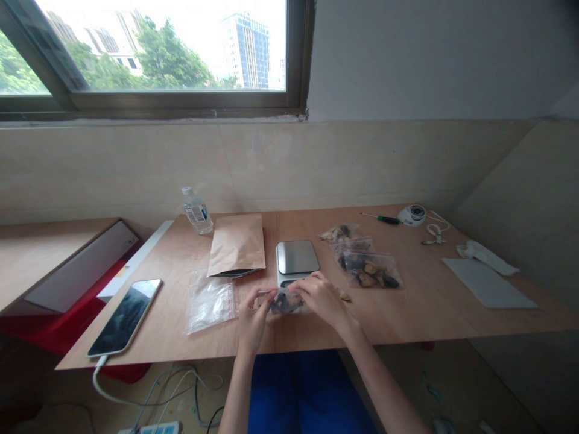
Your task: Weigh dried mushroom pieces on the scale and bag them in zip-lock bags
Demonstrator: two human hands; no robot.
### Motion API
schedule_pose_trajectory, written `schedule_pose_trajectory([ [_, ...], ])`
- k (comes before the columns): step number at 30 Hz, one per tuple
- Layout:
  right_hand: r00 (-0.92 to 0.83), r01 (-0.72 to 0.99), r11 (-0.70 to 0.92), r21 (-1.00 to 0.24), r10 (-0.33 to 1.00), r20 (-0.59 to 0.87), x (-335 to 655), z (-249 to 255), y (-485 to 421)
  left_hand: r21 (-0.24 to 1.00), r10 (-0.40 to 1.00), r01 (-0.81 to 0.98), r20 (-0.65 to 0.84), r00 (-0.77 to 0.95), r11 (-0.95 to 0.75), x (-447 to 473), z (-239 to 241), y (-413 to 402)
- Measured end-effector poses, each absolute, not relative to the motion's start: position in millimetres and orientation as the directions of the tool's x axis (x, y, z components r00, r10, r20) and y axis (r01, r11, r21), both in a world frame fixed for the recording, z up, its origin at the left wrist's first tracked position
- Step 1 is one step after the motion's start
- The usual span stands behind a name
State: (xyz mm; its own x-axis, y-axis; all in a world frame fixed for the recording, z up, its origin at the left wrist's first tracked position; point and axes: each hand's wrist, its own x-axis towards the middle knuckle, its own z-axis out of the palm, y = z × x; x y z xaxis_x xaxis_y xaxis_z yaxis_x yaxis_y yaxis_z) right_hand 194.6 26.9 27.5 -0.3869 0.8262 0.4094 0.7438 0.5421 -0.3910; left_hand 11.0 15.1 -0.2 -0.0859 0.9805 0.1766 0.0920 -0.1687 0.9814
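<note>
Both hands pinch the top edge of a clear zip bag (pixel 286 303) that holds dark, stone-like pieces. My left hand (pixel 254 310) is closed on its left corner, thumb and fingertips together. At the right side of the same edge, my right hand (pixel 322 296) is closed too, fingers bent over the plastic. Just behind the bag sits a small digital scale (pixel 297 257) with a steel plate; my right fingers partly cover its front. A small tan piece (pixel 344 296) lies beside my right hand. Flat empty zip bags (pixel 210 303) lie left of my left hand.
Filled zip bags (pixel 373 270) with brown and dark pieces lie right of the scale. A brown paper pouch (pixel 237 244), a water bottle (pixel 198 211) and a charging phone (pixel 125 317) are to the left. A screwdriver (pixel 388 220), a white camera (pixel 411 215) and a white sheet (pixel 488 283) are right.
</note>
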Motion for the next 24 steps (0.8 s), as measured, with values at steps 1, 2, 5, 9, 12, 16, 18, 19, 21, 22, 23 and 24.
schedule_pose_trajectory([
  [1, -0.380, 0.744, 0.538, -0.397, 0.828, 0.412, 196, 27, 26, 0.981, 0.979, 0.091, 0.180, -0.097, -0.172, 10, 0, 15],
  [2, -0.370, 0.747, 0.530, -0.402, 0.833, 0.411, 198, 27, 26, 0.980, 0.977, 0.094, 0.186, -0.102, -0.176, 9, 1, 15],
  [5, -0.335, 0.760, 0.494, -0.423, 0.855, 0.396, 204, 25, 24, 0.976, 0.979, 0.123, 0.191, -0.073, -0.181, 6, 3, 14],
  [9, -0.335, 0.739, 0.479, -0.473, 0.871, 0.359, 211, 25, 22, 0.981, 0.986, 0.109, 0.165, -0.038, -0.160, 6, 5, 13],
  [12, -0.317, 0.719, 0.455, -0.526, 0.887, 0.334, 219, 23, 19, 0.992, 0.989, 0.011, 0.128, -0.074, -0.127, 5, 6, 14],
  [16, -0.262, 0.695, 0.396, -0.600, 0.917, 0.300, 230, 17, 15, 0.993, 0.992, -0.083, 0.080, -0.101, -0.088, 7, 8, 14],
  [18, -0.229, 0.675, 0.368, -0.640, 0.929, 0.292, 232, 14, 13, 0.989, 0.990, -0.120, 0.069, -0.126, -0.084, 10, 9, 13],
  [19, -0.208, 0.654, 0.352, -0.669, 0.935, 0.288, 232, 14, 12, 0.986, 0.988, -0.147, 0.062, -0.144, -0.084, 13, 9, 13],
  [21, -0.150, 0.576, 0.308, -0.757, 0.950, 0.273, 232, 16, 10, 0.975, 0.985, -0.209, 0.035, -0.169, -0.070, 19, 8, 12],
  [22, -0.112, 0.517, 0.278, -0.810, 0.960, 0.259, 231, 17, 9, 0.969, 0.984, -0.242, 0.015, -0.177, -0.058, 23, 8, 11],
  [23, -0.074, 0.451, 0.246, -0.858, 0.968, 0.239, 231, 20, 8, 0.961, 0.983, -0.273, -0.006, -0.182, -0.045, 27, 7, 11],
  [24, -0.038, 0.387, 0.215, -0.897, 0.975, 0.218, 232, 23, 7, 0.953, 0.983, -0.300, -0.022, -0.181, -0.034, 30, 7, 10],
])
